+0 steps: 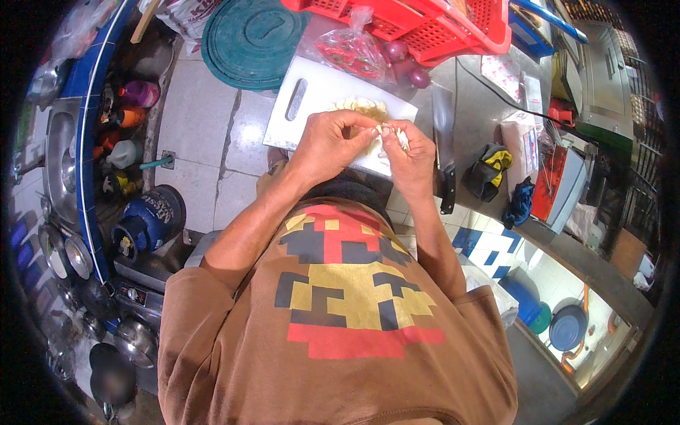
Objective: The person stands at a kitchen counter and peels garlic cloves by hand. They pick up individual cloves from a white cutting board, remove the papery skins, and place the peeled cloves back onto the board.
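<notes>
Over the white cutting board (287, 134), both my hands meet with fingertips pinched together. My left hand (327, 147) and my right hand (411, 157) are closed on a small pale garlic clove (380, 130), mostly covered by the fingers. White, papery-looking bits (403, 139) show at the right hand's fingers. Just beyond my hands, a pile of pale garlic pieces (365, 108) lies on the board. To the right of the board rests a large knife (444, 117), its black handle pointing toward me.
Past the board sit a plastic bag with red contents (347, 53), red onions (418, 77) and a red basket (425, 32). A round green lid (251, 42) lies at the far left. Black-and-yellow cloth (489, 172) is on the right counter. A blue gas cylinder (152, 216) stands left.
</notes>
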`<act>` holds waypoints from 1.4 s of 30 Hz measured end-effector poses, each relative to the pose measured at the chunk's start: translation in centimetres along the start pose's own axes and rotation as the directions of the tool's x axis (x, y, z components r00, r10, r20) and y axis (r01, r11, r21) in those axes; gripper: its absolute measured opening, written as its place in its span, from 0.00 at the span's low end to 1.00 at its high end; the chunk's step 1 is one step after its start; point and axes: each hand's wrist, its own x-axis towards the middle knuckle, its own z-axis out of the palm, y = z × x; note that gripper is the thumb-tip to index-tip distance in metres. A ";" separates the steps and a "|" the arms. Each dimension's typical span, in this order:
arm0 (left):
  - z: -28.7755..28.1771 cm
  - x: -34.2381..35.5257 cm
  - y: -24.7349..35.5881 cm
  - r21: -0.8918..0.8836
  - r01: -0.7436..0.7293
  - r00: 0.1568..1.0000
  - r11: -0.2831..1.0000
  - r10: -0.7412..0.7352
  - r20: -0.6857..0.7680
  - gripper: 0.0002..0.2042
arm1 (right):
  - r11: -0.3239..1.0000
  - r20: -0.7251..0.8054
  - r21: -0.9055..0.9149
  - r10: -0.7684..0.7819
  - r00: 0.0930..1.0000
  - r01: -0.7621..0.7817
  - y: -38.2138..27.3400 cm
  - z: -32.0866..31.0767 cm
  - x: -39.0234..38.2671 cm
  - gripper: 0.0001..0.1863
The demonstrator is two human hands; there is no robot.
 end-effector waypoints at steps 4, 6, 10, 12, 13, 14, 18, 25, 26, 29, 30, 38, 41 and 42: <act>0.3 0.1 -0.2 -0.067 -0.009 1.000 0.998 0.009 0.002 0.10 | 0.992 -0.040 -0.112 -0.066 0.997 0.062 -0.4 0.3 0.1 0.07; 0.1 0.2 -0.1 -0.052 0.025 1.000 0.998 -0.024 0.018 0.10 | 0.989 -0.046 -0.124 -0.084 0.995 0.078 -0.5 0.5 0.3 0.07; 0.1 0.3 -0.9 -0.104 0.059 0.998 0.993 -0.059 0.002 0.09 | 1.000 -0.029 0.015 0.020 0.999 -0.019 -0.4 0.5 0.6 0.07; 0.3 0.5 -1.9 -0.191 0.039 0.998 0.981 -0.047 -0.034 0.11 | 0.976 -0.013 0.171 0.135 0.991 -0.131 -0.3 0.5 0.7 0.07; 0.3 0.6 -2.1 -0.234 0.028 0.998 0.972 -0.042 -0.054 0.11 | 0.946 0.001 0.259 0.203 0.979 -0.197 -0.4 0.4 0.8 0.07; 0.2 0.5 -2.1 -0.246 0.055 0.997 0.968 -0.067 -0.041 0.10 | 0.902 0.022 0.344 0.269 0.963 -0.260 -0.4 0.4 0.9 0.06; -0.2 0.3 -2.0 -0.264 0.125 0.990 0.956 -0.137 -0.026 0.08 | 0.755 0.078 0.593 0.291 0.953 -0.279 -0.2 -0.2 0.9 0.04; -1.6 -0.4 -1.5 0.204 -0.115 0.987 0.972 0.135 -0.088 0.09 | 0.602 0.198 0.749 0.193 0.961 -0.275 -0.2 -1.7 1.4 0.04; -1.7 -0.5 -1.6 0.239 -0.147 0.977 0.960 0.178 -0.114 0.09 | 0.576 0.209 0.770 0.176 0.962 -0.273 0.0 -1.9 1.6 0.04; -2.1 -1.0 -2.5 0.337 -0.214 0.944 0.917 0.283 -0.169 0.09 | 0.486 0.237 0.824 0.169 0.957 -0.290 0.5 -2.2 1.8 0.03; -2.4 -1.1 -3.1 0.364 -0.221 0.937 0.905 0.301 -0.180 0.09 | 0.463 0.252 0.836 0.152 0.956 -0.294 1.0 -2.3 1.9 0.03; -3.7 -1.1 -4.4 0.323 -0.139 0.910 0.936 0.250 -0.332 0.06 | 0.585 0.309 0.722 0.205 0.929 -0.370 0.4 -1.4 3.4 0.02; -4.2 -0.9 -4.2 0.296 -0.114 0.904 0.949 0.222 -0.365 0.06 | 0.940 0.202 0.159 0.267 0.942 -0.301 -0.5 -0.8 4.9 0.06; -4.2 -0.8 -4.1 0.277 -0.110 0.903 0.955 0.212 -0.374 0.06 | 0.981 0.202 0.015 0.185 0.962 -0.192 -0.3 -0.7 5.5 0.08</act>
